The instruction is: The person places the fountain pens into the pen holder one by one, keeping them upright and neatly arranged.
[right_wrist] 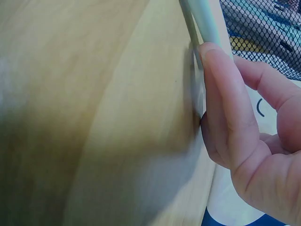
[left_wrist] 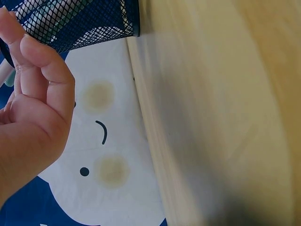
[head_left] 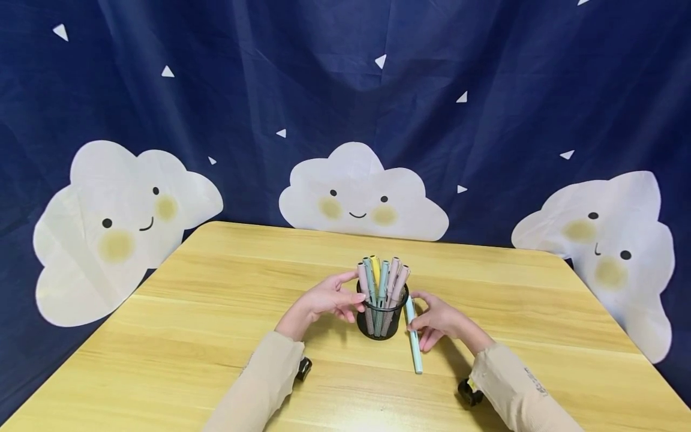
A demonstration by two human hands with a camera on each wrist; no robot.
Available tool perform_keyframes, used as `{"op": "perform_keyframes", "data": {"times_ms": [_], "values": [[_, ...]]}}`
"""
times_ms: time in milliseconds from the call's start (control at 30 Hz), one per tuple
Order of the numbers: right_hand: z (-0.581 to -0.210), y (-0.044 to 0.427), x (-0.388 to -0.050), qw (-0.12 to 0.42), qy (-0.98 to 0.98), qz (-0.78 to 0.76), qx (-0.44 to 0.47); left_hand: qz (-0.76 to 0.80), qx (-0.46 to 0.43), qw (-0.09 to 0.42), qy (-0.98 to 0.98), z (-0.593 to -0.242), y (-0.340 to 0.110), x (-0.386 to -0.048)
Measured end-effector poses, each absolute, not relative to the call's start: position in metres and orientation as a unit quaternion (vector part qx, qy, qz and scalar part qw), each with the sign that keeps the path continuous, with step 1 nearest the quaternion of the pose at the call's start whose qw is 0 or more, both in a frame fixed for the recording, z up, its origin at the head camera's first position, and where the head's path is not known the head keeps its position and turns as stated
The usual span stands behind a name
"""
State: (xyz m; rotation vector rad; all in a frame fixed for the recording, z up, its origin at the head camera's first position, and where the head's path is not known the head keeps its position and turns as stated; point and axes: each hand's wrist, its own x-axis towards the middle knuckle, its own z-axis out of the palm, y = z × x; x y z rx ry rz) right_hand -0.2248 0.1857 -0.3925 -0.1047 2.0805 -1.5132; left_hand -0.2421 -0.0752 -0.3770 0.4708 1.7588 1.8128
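Note:
A black mesh pen holder [head_left: 378, 333] stands upright on the table, filled with several capped pens [head_left: 382, 282] in grey-green, pale pink and yellow. At its left side my left hand [head_left: 332, 298] holds it near the rim, thumb in front and forefinger behind. In the left wrist view, bent fingers [left_wrist: 51, 70] lie against the mesh. Just right of the holder, my right hand [head_left: 439, 323] pinches a light blue pen [head_left: 414, 345] between thumb and fingers, its lower end pointing toward me. The right wrist view shows this pen [right_wrist: 204, 21] close to the tabletop; whether it touches is unclear.
The wood-grain table [head_left: 216, 288] reaches back to a dark blue curtain [head_left: 324, 72] printed with white clouds and small triangles. A small black device [head_left: 469, 393] sits at the right wrist, another [head_left: 304, 368] at the left.

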Motion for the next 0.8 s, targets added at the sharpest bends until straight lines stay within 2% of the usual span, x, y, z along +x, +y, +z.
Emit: {"op": "perform_keyframes", "data": {"times_ms": [800], "values": [[-0.373, 0.198, -0.230, 0.161, 0.778, -0.605, -0.060, 0.678, 0.177, 0.283, 0.655, -0.377, -0.076, -0.242]]}}
